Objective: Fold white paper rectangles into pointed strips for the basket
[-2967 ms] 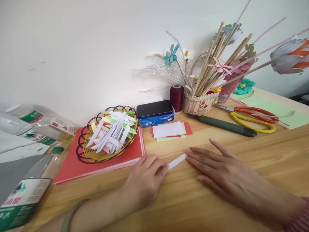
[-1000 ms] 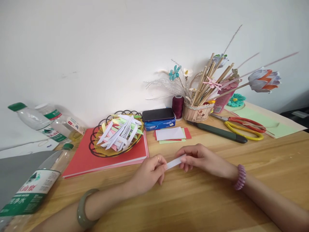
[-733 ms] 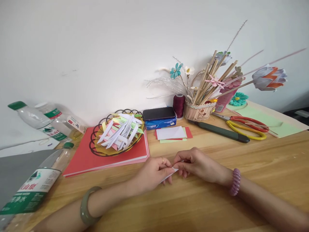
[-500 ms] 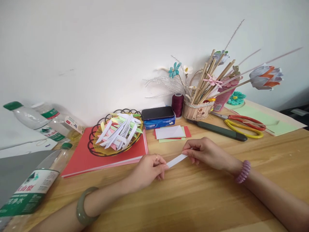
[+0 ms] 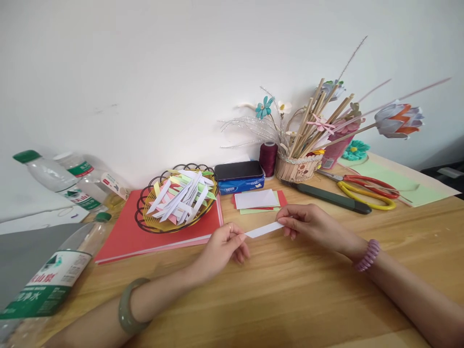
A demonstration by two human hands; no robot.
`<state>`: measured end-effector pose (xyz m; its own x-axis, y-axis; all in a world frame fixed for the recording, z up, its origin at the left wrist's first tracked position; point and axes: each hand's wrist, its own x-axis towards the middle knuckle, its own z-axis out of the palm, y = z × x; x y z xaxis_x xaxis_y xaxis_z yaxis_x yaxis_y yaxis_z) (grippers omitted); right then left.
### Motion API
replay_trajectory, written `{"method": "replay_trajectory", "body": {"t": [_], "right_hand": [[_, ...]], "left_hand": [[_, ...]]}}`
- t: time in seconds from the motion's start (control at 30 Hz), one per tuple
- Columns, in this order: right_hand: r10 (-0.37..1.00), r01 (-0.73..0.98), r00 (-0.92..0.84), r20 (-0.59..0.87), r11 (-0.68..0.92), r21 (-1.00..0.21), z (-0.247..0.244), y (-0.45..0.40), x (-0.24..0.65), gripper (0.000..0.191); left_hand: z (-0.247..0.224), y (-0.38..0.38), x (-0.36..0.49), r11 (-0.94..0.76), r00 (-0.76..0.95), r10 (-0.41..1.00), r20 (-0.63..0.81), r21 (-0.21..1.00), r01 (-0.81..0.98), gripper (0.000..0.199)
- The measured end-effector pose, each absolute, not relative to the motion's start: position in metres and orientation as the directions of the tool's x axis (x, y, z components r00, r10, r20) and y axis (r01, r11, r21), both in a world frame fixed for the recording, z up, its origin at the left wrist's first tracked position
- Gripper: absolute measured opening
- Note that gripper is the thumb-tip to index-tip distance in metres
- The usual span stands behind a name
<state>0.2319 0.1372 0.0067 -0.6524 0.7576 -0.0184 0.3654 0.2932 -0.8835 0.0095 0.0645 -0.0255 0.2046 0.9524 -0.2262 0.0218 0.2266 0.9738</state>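
Observation:
Between my hands a narrow white paper strip (image 5: 265, 229) stretches above the wooden table. My left hand (image 5: 226, 244) pinches its left end between thumb and forefinger, where the end looks slanted to a point. The right end is gripped by my right hand (image 5: 302, 222), fingers curled under and thumb on top. Just beyond the strip lie small white, red and green paper pieces (image 5: 255, 199) in a stack. Up and to the left, a woven basket (image 5: 139, 212) holds many folded paper strips (image 5: 183, 195) in white, green, pink and yellow.
Red paper sheets (image 5: 119, 232) lie under the basket. Behind the stack are a phone (image 5: 239, 169) on a blue tissue pack (image 5: 241, 185) and a thread spool (image 5: 268, 159). A dark green cutter (image 5: 329, 197) and scissors (image 5: 366, 188) lie right. Plastic bottles (image 5: 50, 275) crowd the left.
The strip's left end has risen with my left hand, so the strip lies flatter across the view. My right hand has hardly moved. The whole view has shifted slightly.

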Motion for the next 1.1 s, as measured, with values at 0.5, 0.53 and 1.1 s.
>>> {"method": "replay_trajectory", "body": {"t": [0.5, 0.53, 1.1], "right_hand": [[0.790, 0.349, -0.544, 0.281, 0.518, -0.781, 0.018, 0.132, 0.221, 0.029], [0.784, 0.340, -0.532, 0.318, 0.542, -0.768, 0.022, 0.132, 0.215, 0.028], [0.566, 0.484, -0.595, 0.570, 0.819, -0.309, 0.026, 0.164, 0.140, 0.028]], "left_hand": [[-0.028, 0.069, 0.014, 0.267, 0.224, 0.941, -0.252, 0.963, -0.042, 0.041], [-0.029, 0.070, 0.015, 0.268, 0.234, 0.939, -0.252, 0.963, -0.037, 0.039], [-0.025, 0.071, 0.015, 0.285, 0.280, 0.919, -0.277, 0.958, 0.014, 0.006]]}}
